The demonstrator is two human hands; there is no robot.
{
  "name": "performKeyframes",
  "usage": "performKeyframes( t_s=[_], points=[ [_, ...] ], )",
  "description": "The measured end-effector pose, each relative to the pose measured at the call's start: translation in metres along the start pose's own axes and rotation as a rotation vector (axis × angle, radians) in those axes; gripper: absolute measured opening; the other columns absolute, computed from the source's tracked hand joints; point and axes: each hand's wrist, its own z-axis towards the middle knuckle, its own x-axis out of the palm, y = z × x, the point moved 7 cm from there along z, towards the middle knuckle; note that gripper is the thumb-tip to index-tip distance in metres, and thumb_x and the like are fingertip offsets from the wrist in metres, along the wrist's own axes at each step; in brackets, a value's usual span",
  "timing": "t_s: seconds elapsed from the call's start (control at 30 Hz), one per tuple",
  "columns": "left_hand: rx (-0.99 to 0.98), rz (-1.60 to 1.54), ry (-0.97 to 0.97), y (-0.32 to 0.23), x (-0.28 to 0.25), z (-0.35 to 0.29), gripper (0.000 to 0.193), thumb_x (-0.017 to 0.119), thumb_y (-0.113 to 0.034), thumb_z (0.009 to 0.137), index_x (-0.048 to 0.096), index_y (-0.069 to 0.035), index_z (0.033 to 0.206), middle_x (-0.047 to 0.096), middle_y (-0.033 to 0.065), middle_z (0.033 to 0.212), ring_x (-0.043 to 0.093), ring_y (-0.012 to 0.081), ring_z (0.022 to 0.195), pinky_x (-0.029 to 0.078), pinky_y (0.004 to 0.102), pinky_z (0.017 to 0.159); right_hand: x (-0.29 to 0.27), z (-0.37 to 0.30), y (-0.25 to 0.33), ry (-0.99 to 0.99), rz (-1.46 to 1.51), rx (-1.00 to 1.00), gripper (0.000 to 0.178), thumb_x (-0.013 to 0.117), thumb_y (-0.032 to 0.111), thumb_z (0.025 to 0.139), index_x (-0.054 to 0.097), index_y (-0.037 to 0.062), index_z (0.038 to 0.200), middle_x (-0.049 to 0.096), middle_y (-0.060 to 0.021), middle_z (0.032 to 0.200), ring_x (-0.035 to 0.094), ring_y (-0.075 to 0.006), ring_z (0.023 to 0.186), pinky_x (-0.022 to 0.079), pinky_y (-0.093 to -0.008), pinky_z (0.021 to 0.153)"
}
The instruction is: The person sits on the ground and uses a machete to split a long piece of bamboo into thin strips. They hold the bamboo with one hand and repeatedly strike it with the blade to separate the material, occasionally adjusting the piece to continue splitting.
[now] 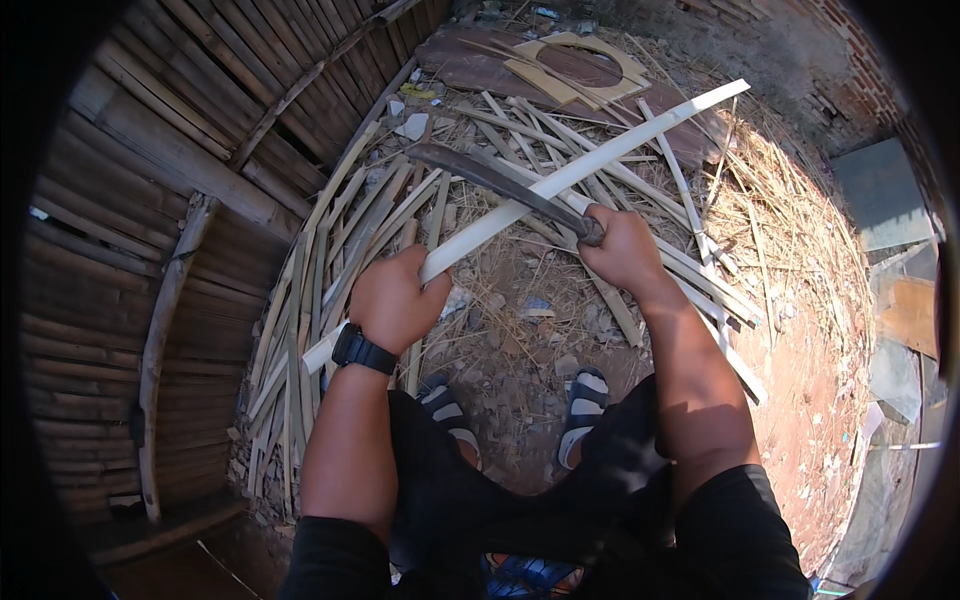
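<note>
My left hand point(395, 298), with a dark watch on its wrist, is closed round a long pale strip of split bamboo point(640, 138). The strip slants from beside my left wrist up to the far right. In my right hand point(625, 248) is the handle of a machete point(490, 178), its dark blade pointing to the far left. The blade crosses the strip a little beyond my hands; whether it touches or only passes over it I cannot tell. The fingers of both hands are wrapped tight, and part of the machete's handle is hidden by my right hand.
Many loose bamboo strips point(345, 230) lie on the ground on the left and ahead. A board with a round hole point(628, 70) rests at the back on a brown sheet. A bamboo wall point(180, 160) stands on the left, a brick wall point(850, 60) at the far right. Shavings point(790, 200) cover the right.
</note>
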Motion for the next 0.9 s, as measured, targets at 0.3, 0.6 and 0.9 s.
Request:
performKeyframes(
  t_s=[0.3, 0.6, 0.9],
  points=[
    [-0.003, -0.047, 0.048, 0.011, 0.012, 0.007, 0.033, 0.068, -0.037, 0.087, 0.072, -0.005, 0.094, 0.068, 0.0217, 0.074, 0.068, 0.0421, 0.075, 0.053, 0.0509, 0.068, 0.022, -0.009, 0.017, 0.086, 0.039, -0.039, 0.039, 0.068, 0.019, 0.078, 0.068, -0.0002, 0.113, 0.072, -0.0233, 0.093, 0.071, -0.0374, 0.09, 0.054, -0.043, 0.083],
    [0.031, 0.029, -0.032, 0.008, 0.001, 0.01, 0.029, 0.068, -0.035, 0.086, 0.07, -0.006, 0.088, 0.068, 0.0212, 0.074, 0.067, 0.0421, 0.073, 0.053, 0.0509, 0.067, -0.005, 0.007, -0.063, -0.075, 0.307, 0.263, 0.044, 0.07, 0.021, 0.077, 0.066, 0.0004, 0.116, 0.072, -0.0248, 0.094, 0.069, -0.0414, 0.089, 0.053, -0.0486, 0.08],
    [0.018, -0.061, -0.023, 0.005, -0.013, 0.006, 0.029, 0.069, -0.035, 0.085, 0.071, -0.006, 0.09, 0.068, 0.0205, 0.074, 0.067, 0.042, 0.072, 0.052, 0.0498, 0.066, -0.026, 0.008, -0.058, -0.154, 0.228, 0.152, 0.033, 0.07, 0.019, 0.078, 0.067, 0.0036, 0.107, 0.069, -0.0179, 0.08, 0.068, -0.0328, 0.076, 0.053, -0.0423, 0.074]
  ],
)
